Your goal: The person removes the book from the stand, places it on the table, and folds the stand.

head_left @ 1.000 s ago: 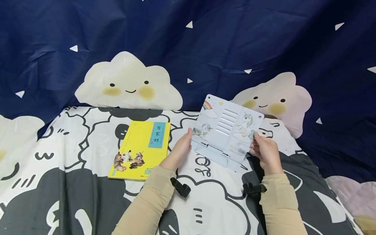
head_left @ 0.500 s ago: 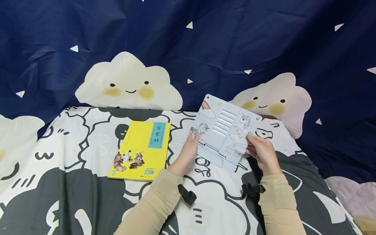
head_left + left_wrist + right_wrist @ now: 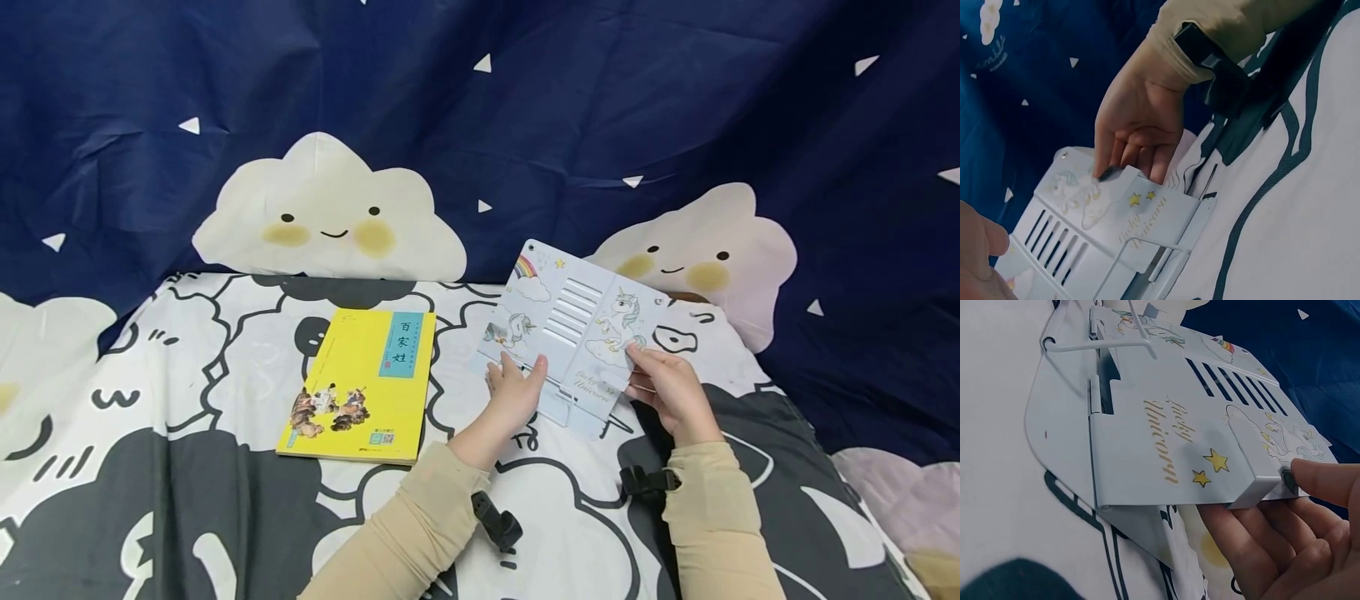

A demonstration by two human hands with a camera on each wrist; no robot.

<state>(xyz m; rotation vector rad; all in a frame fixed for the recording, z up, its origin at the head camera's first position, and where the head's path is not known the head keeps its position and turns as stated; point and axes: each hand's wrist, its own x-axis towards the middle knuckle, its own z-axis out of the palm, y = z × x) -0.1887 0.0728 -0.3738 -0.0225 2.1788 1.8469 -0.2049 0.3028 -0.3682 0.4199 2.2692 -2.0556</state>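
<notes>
A pale blue metal book stand (image 3: pixel 592 329), printed with unicorns and a rainbow, leans back at an angle on the patterned sheet. At its right edge my right hand (image 3: pixel 672 392) pinches it, thumb on the front face and fingers behind; the right wrist view shows this hand (image 3: pixel 1291 540) near the folded side tab. My left hand (image 3: pixel 513 400) is in front of the stand's lower left part, fingers spread and thumb raised. Only part of the left hand (image 3: pixel 982 256) appears in its wrist view. A thin wire arm (image 3: pixel 1124 253) stands out from the stand's lower front.
A yellow book (image 3: pixel 352 383) with a blue title panel lies flat to the left of the stand. Beneath is a black-and-white cartoon sheet (image 3: pixel 202 350). Behind hangs a dark blue curtain (image 3: pixel 525 108) printed with clouds.
My left hand has come off the stand's left edge and moved right and down across its front. The stand has shifted slightly left, with the right hand still gripping its right edge.
</notes>
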